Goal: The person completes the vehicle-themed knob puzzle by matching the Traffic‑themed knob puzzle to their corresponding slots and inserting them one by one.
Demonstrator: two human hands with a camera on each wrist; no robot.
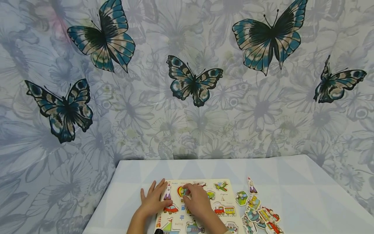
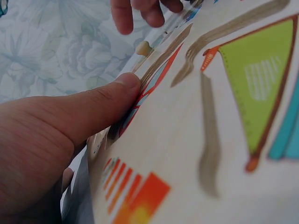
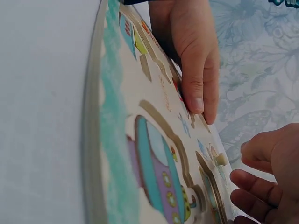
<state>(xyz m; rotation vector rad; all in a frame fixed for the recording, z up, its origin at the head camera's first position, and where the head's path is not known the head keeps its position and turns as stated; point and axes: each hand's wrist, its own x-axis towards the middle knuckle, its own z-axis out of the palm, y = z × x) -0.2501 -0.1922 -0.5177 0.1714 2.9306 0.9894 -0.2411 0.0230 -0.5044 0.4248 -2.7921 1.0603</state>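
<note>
A wooden puzzle board (image 1: 229, 199) with printed vehicles lies flat on the table. My left hand (image 1: 153, 201) rests at its left edge, fingers spread, the thumb touching the board near a red car (image 1: 170, 209). Over the upper middle of the board hovers my right hand (image 1: 200, 203), thumb and fingers loosely bent close to a hot-air balloon (image 1: 179, 191). In the right wrist view a pale knob (image 3: 220, 159) stands up from the board, a small gap away from the right fingertips. Part of the board is hidden beneath the right hand.
To the right of the board lies a loose pile of vehicle pieces (image 1: 264, 216), some overlapping. A rocket piece (image 1: 252, 186) sits at its far end. The white patterned table (image 1: 309, 191) meets a butterfly-printed backdrop (image 1: 248, 130) at the back.
</note>
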